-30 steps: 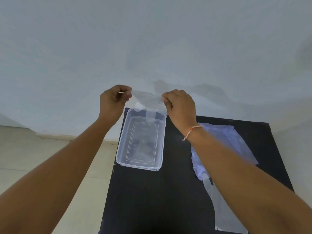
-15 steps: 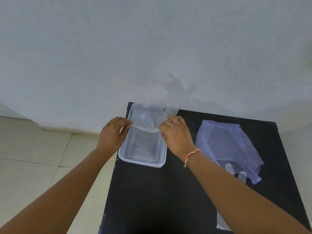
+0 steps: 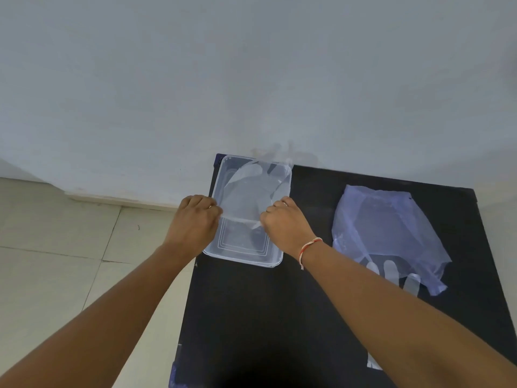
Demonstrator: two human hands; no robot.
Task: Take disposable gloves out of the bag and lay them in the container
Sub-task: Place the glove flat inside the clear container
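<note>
A clear rectangular plastic container (image 3: pixel 243 254) stands at the far left corner of the black table (image 3: pixel 265 317). A thin transparent disposable glove (image 3: pixel 247 191) is spread over its far half, its cuff edge pinched by both hands. My left hand (image 3: pixel 194 219) grips the cuff at the container's left rim. My right hand (image 3: pixel 282 219) grips it at the right rim. A pale blue plastic bag (image 3: pixel 389 228) lies on the table to the right, with clear glove fingers (image 3: pixel 391 271) showing at its near edge.
A grey wall rises just behind the table. Tiled floor lies to the left below the table edge. A red-and-white thread bracelet (image 3: pixel 309 246) is on my right wrist. Another clear plastic piece (image 3: pixel 373 362) shows beside my right forearm.
Both hands came down from in front of the wall, carrying the stretched glove onto the container. The glove now lies flatter over its far half. The view tilted down.
</note>
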